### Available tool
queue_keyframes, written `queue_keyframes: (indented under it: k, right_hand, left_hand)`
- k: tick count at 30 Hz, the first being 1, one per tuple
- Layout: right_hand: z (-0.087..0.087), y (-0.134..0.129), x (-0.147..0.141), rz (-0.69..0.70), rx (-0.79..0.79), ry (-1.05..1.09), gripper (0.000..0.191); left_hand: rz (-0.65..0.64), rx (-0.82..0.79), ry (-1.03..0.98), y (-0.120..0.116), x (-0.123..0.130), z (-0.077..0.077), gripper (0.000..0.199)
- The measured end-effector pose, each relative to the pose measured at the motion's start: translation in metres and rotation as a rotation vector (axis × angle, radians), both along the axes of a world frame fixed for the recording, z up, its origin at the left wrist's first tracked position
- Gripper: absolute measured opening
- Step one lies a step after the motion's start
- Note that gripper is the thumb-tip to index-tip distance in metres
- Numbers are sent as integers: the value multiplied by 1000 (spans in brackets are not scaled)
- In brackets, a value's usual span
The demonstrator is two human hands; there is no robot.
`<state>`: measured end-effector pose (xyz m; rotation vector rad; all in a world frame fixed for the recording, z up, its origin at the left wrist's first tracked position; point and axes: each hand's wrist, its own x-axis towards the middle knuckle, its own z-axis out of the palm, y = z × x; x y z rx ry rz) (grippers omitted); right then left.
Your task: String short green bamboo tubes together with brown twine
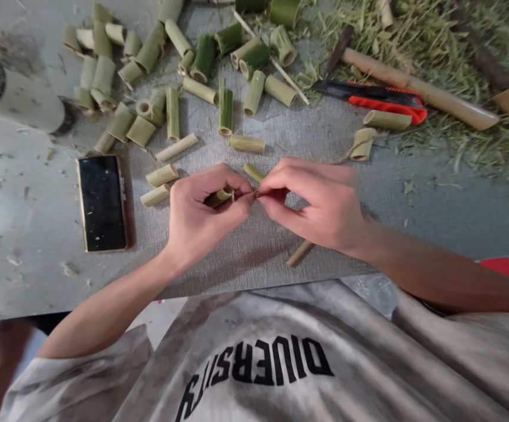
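Observation:
My left hand (208,208) and my right hand (320,202) meet over the table in front of my body. Both are closed, thumb and forefinger pinched tip to tip around a tiny brownish bit, too small to name. Through the curl of my left fingers shows a short bamboo piece (220,197), partly hidden; whether it is held I cannot tell. Another green bamboo piece (253,172) sticks out just beyond the fingertips. Two cut bamboo tubes (162,175) lie beside my left hand. A thin brown stick (299,253) lies below my right hand.
Several cut bamboo tubes (173,114) spread across the far table. A phone (102,204) lies at left, near a pale cylinder (26,97). At right are a red utility knife (382,101), a wooden-handled hammer (426,88), a twine-tied tube (362,145) and green shavings (448,149).

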<state>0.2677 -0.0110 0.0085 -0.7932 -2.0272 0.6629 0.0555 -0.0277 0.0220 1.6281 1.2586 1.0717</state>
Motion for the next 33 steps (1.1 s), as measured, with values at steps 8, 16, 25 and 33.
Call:
queue_keyframes:
  k: [8, 16, 25, 33]
  right_hand:
    - [-3, 4, -1, 5, -112, 110, 18]
    - [-4, 8, -2, 40, -153, 197, 14]
    - [-5, 8, -4, 66, -84, 165, 14]
    - [-9, 6, -1, 60, -174, 166, 31]
  left_hand:
    - [15, -28, -2, 3, -1, -2, 13]
    - [-104, -80, -20, 5, -6, -1, 26]
    - [-221, -136, -114, 8, -6, -3, 29]
    - [-114, -246, -300, 9, -10, -17, 24]
